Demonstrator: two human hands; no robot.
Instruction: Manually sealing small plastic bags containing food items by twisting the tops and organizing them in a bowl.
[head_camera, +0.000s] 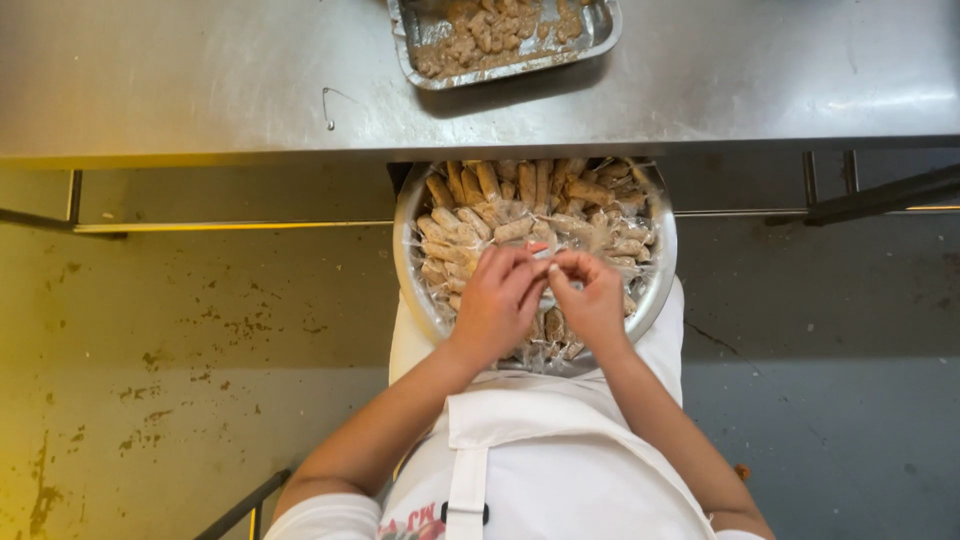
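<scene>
Nearest the camera is the person's white apron (545, 450), with two bare forearms reaching forward from it. The left hand (497, 300) and the right hand (590, 298) meet over a round metal bowl (660, 270) that rests on the person's lap; the fingertips of both pinch one small clear-wrapped piece (545, 268) between them, with a bit of red showing at the pinch, just above the heap in the bowl. The bowl is filled with wrapped brown sticks (520, 215), short rolls each in clear film, lying crosswise over one another; there are dozens, too many and too overlapped to count exactly. The bowl's far rim tucks under the edge of a steel table (200, 80). On that table, well beyond the bowl, stands one rectangular metal tray (600, 35), cut off by the top of the frame, holding unwrapped brown pieces (480, 35) in a crumbly layer, again too many to count. One small wire hook (328, 108) lies on the tabletop left of the tray. Under and around everything is a stained concrete floor (180, 350).
</scene>
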